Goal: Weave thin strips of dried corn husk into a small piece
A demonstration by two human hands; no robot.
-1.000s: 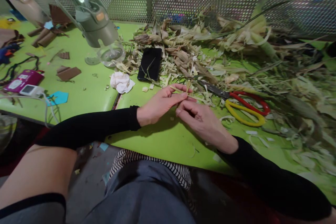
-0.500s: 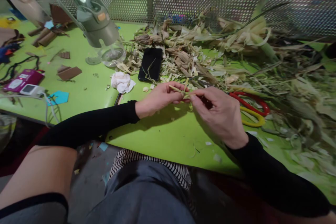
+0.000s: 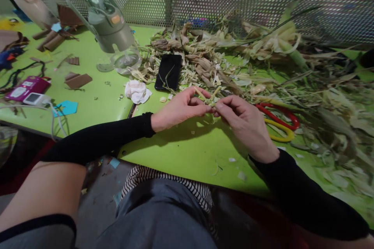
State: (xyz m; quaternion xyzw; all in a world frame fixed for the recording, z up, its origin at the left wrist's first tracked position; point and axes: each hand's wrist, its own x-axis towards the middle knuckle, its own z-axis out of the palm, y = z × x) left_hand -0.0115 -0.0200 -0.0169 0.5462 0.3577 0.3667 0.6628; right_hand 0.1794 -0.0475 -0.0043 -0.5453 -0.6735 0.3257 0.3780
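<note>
Above the near edge of a lime-green worktop, the left hand and right hand meet, both pinching a thin pale husk strip between their fingertips. Just beyond lie red-and-yellow scissors, crumpled tissue and a black phone, with heaped dried husks behind.

Thin pale-green husk strips (crossed, ends sticking up) — pinched between both hands, just above green table.
</note>
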